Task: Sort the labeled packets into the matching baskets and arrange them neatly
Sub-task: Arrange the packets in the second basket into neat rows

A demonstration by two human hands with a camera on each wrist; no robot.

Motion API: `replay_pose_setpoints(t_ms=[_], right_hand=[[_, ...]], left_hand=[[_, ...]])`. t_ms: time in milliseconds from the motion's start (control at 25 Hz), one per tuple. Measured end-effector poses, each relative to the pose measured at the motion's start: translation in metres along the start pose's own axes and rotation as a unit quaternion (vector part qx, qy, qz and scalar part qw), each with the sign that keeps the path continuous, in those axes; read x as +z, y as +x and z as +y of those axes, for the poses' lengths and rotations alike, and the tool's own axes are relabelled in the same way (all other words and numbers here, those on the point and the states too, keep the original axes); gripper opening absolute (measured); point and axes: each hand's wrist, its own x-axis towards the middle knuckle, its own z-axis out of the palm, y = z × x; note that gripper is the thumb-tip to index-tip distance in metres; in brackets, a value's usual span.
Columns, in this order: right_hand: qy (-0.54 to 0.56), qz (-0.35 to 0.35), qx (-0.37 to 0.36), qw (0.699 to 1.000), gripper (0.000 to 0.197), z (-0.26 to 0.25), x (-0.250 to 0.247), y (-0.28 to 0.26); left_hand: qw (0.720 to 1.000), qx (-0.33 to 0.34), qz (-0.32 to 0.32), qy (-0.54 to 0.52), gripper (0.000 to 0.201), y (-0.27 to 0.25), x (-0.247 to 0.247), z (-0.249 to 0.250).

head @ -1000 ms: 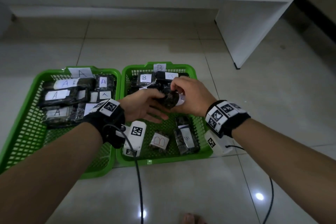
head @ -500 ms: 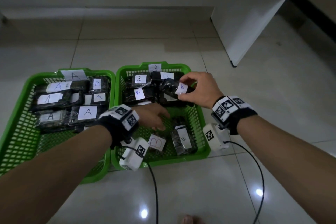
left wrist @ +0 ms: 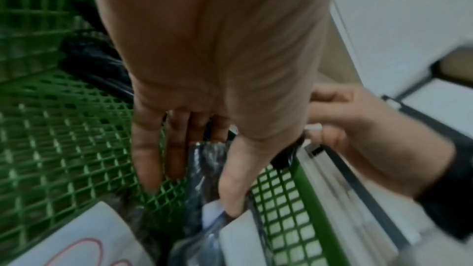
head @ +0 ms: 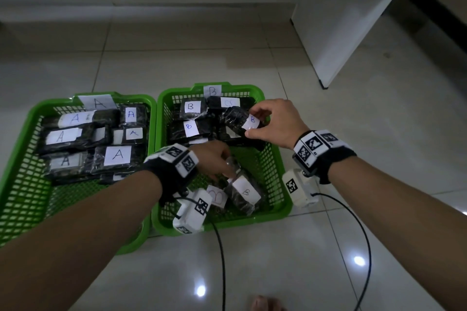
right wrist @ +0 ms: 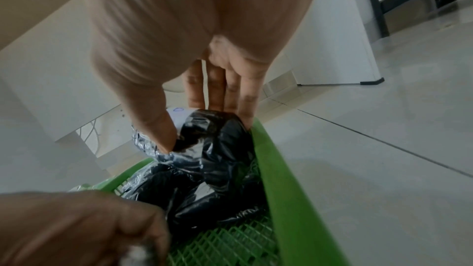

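Two green baskets tagged A (head: 97, 102) and B (head: 211, 90), right hand (head: 274, 122) pinching B packet (head: 236, 120), left hand (head: 214, 159) gripping another B packet (head: 243, 193).

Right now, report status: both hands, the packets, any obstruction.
Right hand pinches a B packet over the B basket far end. Left hand reaching onto a near B packet, grip unclear. Nothing blocking.

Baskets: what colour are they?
Both baskets are green, clearest in the head view.
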Motion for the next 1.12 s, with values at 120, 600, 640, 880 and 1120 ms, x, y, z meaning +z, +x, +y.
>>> replay_pose_setpoints(t_ms=[120,600,640,880,1120], right_hand=[[-0.044,-0.027,-0.022,0.998,0.036,-0.004,0.007,0.0],[-0.364,-0.189,-0.1,0.906,0.037,-0.046,0.039,0.002],[-0.379,-0.192,-0.103,0.899,0.041,-0.049,0.04,0.002],[-0.259,-0.195,-0.004,0.946,0.046,-0.05,0.024,0.014],[-0.037,-0.099,-0.046,0.993,0.059,-0.074,-0.01,0.025]], left_hand=[[0.996,-0.014,-0.039,-0.075,0.027,-0.021,-0.016,-0.011],[0.98,-0.025,0.027,-0.193,0.017,-0.065,-0.074,-0.057],[0.978,-0.02,0.031,-0.208,0.018,-0.068,-0.075,-0.058],[0.952,0.037,0.097,-0.288,0.023,-0.075,-0.08,-0.055],[0.861,0.09,0.236,-0.442,0.02,-0.047,-0.07,-0.02]])
